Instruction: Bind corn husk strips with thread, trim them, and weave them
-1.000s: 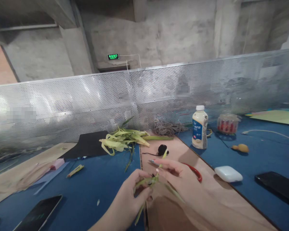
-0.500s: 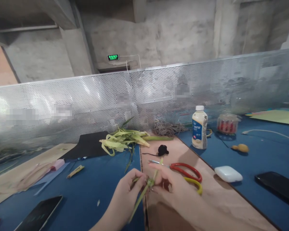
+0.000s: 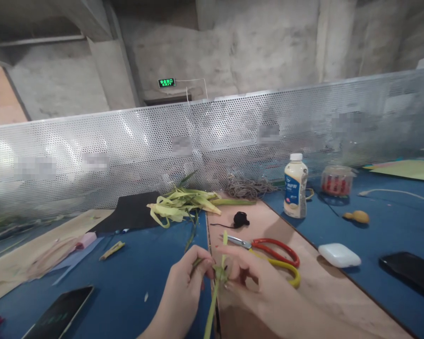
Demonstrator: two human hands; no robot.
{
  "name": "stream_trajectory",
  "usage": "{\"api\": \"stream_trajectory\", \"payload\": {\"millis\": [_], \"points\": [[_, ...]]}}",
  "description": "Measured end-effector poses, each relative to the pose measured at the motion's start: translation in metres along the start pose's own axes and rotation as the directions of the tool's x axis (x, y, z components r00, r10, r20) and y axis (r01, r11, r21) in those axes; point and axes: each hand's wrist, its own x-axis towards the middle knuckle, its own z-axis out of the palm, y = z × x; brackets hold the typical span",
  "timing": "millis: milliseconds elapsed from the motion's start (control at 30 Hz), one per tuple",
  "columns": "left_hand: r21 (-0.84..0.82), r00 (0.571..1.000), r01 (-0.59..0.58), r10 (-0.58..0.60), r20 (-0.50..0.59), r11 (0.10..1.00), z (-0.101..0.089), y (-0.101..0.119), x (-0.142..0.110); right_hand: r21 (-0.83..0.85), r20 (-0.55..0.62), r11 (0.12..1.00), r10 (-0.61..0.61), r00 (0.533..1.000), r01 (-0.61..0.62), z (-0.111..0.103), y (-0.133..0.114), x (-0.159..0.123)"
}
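Note:
Between my two hands is a pale green husk strip (image 3: 212,306), crossed or knotted where the fingers meet; one end points up and the other hangs down toward me. My left hand (image 3: 183,287) pinches the knot from the left, thumb against fingers. From the right, my right hand (image 3: 254,282) grips it with thumb and fingertips, index finger reaching across. Scissors (image 3: 275,252) with red and yellow handles lie just beyond my right hand, partly hidden by it. A small bundle of black thread (image 3: 240,220) is behind them, and a heap of green husks (image 3: 183,205) lies farther back.
A bottle (image 3: 295,188), a clear tub (image 3: 337,181), a small gourd (image 3: 356,217), a white case (image 3: 339,254) and a black phone (image 3: 413,273) stand or lie to the right. Another phone (image 3: 60,313) is at left. A perforated metal panel (image 3: 134,146) bounds the back.
The husk strip's hanging end has swung from slanting left to nearly upright, and its top end has shifted left. Both hands stay at the knot, with slight finger movement.

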Motion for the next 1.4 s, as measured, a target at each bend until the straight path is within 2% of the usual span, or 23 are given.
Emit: {"api": "stream_trajectory", "payload": {"millis": [133, 233, 367, 433, 500, 600, 700, 767, 867, 967, 1067, 1200, 1267, 1400], "points": [[-0.013, 1.000, 0.008, -0.008, -0.012, 1.000, 0.000, -0.002, 0.000, 0.010, 0.033, 1.000, 0.024, 0.999, -0.025, -0.003, -0.006, 0.000], [-0.008, 1.000, 0.018, -0.019, -0.018, 1.000, -0.001, -0.001, -0.001, -0.003, 0.037, 1.000, -0.017, 0.999, 0.018, -0.003, -0.007, 0.001], [-0.025, 0.998, 0.040, -0.039, 0.042, 0.999, 0.001, 0.003, 0.000, -0.024, 0.029, 1.000, -0.018, 0.999, 0.018, -0.001, 0.003, 0.002], [-0.046, 0.999, 0.013, -0.012, 0.038, 0.999, 0.003, 0.004, 0.000, -0.046, 0.008, 0.999, -0.012, 1.000, 0.013, 0.001, 0.009, 0.002], [-0.025, 0.998, -0.067, 0.066, -0.020, 0.997, 0.004, 0.003, 0.000, -0.082, -0.032, 0.997, -0.010, 0.999, 0.007, 0.003, 0.014, 0.003], [0.190, 0.958, -0.253, 0.274, -0.091, 0.949, 0.004, 0.002, -0.003, -0.156, -0.127, 0.988, -0.021, 0.992, 0.000, 0.005, 0.016, 0.004], [0.502, 0.889, -0.365, 0.453, -0.062, 0.784, 0.003, 0.006, -0.007, -0.159, -0.194, 0.987, -0.040, 0.980, 0.009, 0.004, 0.013, 0.005], [0.646, 0.870, -0.353, 0.492, -0.040, 0.677, 0.004, 0.009, -0.009, -0.141, -0.213, 0.990, -0.026, 0.977, -0.004, 0.002, 0.010, 0.004], [0.703, 0.869, -0.351, 0.495, -0.002, 0.619, 0.007, 0.011, -0.011, -0.142, -0.222, 0.990, -0.006, 0.975, -0.027, 0.000, 0.007, 0.004], [0.691, 0.862, -0.376, 0.506, 0.016, 0.618, 0.008, 0.011, -0.013, -0.058, -0.210, 0.997, 0.044, 0.977, -0.057, 0.003, 0.011, 0.007], [0.677, 0.864, -0.400, 0.501, 0.053, 0.618, 0.007, 0.010, -0.014, 0.150, -0.186, 0.986, 0.098, 0.978, -0.071, 0.009, 0.020, 0.011], [0.693, 0.864, -0.408, 0.496, 0.083, 0.594, 0.006, 0.009, -0.014, 0.417, -0.101, 0.894, 0.226, 0.969, -0.165, 0.011, 0.026, 0.015], [0.695, 0.853, -0.412, 0.518, 0.067, 0.589, 0.007, 0.009, -0.014, 0.464, -0.110, 0.869, 0.249, 0.962, -0.172, 0.011, 0.024, 0.015], [0.699, 0.824, -0.449, 0.561, 0.083, 0.556, 0.009, 0.008, -0.014, 0.446, -0.127, 0.883, 0.225, 0.966, -0.147, 0.008, 0.023, 0.015]]}}
